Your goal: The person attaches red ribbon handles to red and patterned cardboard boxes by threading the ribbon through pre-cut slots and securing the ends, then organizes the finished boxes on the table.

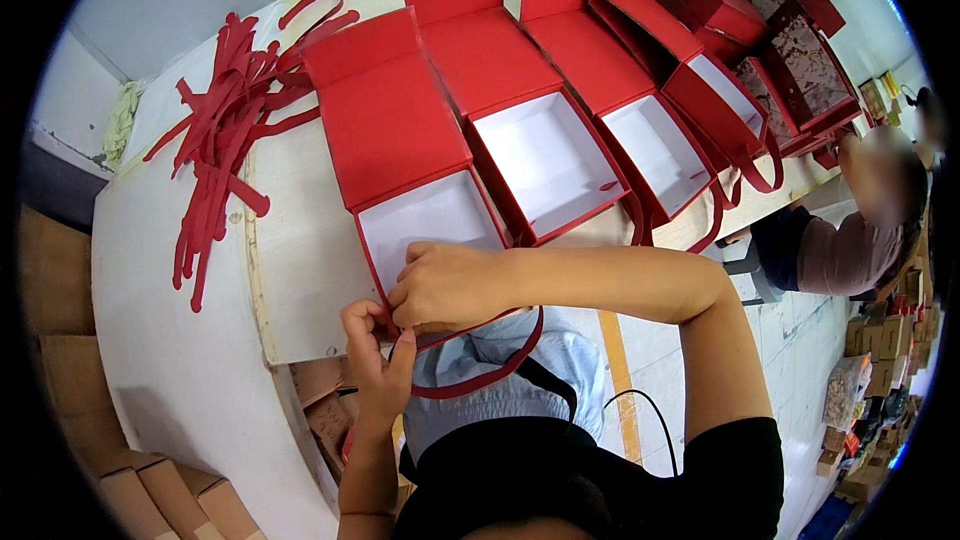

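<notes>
Nearest me on the table lies a red box (430,213) with a white inside, its lid folded back away from me. My right hand (448,285) reaches over its near wall from the right, fingers closed and bent down inside the near left corner; what the fingertips hold is hidden. Outside that same corner, my left hand (378,355) is closed, thumb and fingers at the end of a dark red ribbon (480,380). This ribbon hangs as a loop from the box's near side, over my lap.
Red ribbon strips (225,130) lie piled on the table's left. Right of my box stand open red boxes (550,160) with ribbon loops; more red boxes (715,0) are stacked beyond. A person (850,240) sits at the right. Cardboard cartons (170,495) stand lower left.
</notes>
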The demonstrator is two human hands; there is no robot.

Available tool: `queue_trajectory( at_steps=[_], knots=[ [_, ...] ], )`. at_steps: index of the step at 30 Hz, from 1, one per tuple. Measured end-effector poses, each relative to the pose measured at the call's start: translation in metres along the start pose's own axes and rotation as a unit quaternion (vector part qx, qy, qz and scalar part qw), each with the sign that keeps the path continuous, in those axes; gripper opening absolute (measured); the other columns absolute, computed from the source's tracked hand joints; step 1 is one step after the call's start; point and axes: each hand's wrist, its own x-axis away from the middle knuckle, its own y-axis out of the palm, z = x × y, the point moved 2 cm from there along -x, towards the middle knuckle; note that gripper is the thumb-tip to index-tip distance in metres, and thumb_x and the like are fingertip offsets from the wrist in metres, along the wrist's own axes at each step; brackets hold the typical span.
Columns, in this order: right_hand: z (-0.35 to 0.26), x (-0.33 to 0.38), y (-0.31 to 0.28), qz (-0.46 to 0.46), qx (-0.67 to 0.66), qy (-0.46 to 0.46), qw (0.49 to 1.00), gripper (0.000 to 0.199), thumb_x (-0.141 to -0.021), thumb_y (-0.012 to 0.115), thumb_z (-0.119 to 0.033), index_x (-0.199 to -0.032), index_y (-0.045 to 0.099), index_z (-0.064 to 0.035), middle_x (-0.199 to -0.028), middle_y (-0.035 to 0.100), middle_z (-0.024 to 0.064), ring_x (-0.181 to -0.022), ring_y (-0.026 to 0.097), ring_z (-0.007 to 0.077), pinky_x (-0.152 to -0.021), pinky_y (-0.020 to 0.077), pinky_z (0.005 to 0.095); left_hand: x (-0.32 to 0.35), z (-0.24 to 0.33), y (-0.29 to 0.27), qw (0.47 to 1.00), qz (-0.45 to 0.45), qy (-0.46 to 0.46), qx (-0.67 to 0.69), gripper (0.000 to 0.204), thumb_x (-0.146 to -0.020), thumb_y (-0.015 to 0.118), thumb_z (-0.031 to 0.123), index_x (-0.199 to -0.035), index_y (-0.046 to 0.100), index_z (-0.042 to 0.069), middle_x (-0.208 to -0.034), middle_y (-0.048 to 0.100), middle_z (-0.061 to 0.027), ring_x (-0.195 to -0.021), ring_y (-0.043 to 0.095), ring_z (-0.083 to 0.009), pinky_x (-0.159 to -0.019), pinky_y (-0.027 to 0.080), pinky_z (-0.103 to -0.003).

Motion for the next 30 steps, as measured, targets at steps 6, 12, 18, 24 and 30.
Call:
queue_trajectory(
  at_steps=[6, 12, 18, 24, 30],
  knots=[
    [0.001, 0.002, -0.004, -0.029, 0.000, 0.024, 0.999, 0.018, -0.078, 0.062, -0.026, -0.080, 0.063, -0.0086, -0.079, 0.062, 0.0038, -0.080, 0.060, 0.0212, -0.077, 0.0410, 0.0363, 0.002, -0.005, -0.006, 1.000, -0.015, 0.006, -0.022, 0.037, -0.080, 0.061, 0.006, -0.109, 0.038, 0.002, -0.088, 0.045, -0.0058, -0.078, 0.045, -0.0125, -0.072, 0.041, -0.026],
    [-0.034, 0.034, -0.043, 0.149, 0.069, 0.030, 0.986, 0.030, -0.075, 0.069, -0.031, -0.089, 0.064, -0.0050, -0.086, 0.060, 0.0078, -0.081, 0.058, 0.0261, -0.073, 0.0458, 0.0356, 0.006, -0.014, -0.023, 0.995, -0.094, -0.002, -0.029, 0.064, -0.070, 0.082, 0.024, -0.113, 0.040, 0.002, -0.097, 0.051, -0.0077, -0.086, 0.053, -0.0154, -0.078, 0.047, -0.030],
    [-0.053, 0.082, -0.025, 0.130, 0.201, 0.141, 0.961, 0.019, -0.069, 0.069, -0.022, -0.077, 0.060, -0.0073, -0.083, 0.059, 0.0043, -0.093, 0.056, 0.0210, -0.083, 0.0401, 0.0376, 0.003, -0.008, -0.024, 0.994, -0.111, -0.004, -0.005, 0.046, -0.071, 0.076, 0.003, -0.107, 0.048, 0.003, -0.090, 0.060, -0.0106, -0.085, 0.062, -0.0190, -0.078, 0.050, -0.030],
    [-0.045, 0.082, -0.015, 0.165, 0.222, 0.146, 0.950, 0.013, -0.070, 0.066, -0.014, -0.072, 0.056, -0.0066, -0.082, 0.060, 0.0041, -0.095, 0.057, 0.0211, -0.082, 0.0416, 0.0375, -0.008, 0.010, -0.033, 0.980, -0.138, 0.041, -0.140, 0.015, -0.073, 0.067, -0.005, -0.084, 0.060, 0.001, -0.077, 0.055, -0.0082, -0.068, 0.056, -0.0183, -0.060, 0.044, -0.028],
    [-0.043, 0.082, -0.016, 0.163, 0.191, 0.139, 0.958, 0.015, -0.067, 0.067, -0.014, -0.071, 0.056, -0.0057, -0.084, 0.060, 0.0047, -0.091, 0.057, 0.0235, -0.077, 0.0450, 0.0361, -0.010, 0.014, -0.035, 0.971, -0.139, 0.067, -0.184, 0.012, -0.078, 0.063, -0.001, -0.089, 0.062, 0.004, -0.077, 0.052, -0.0089, -0.069, 0.054, -0.0216, -0.061, 0.043, -0.031]
  ],
)
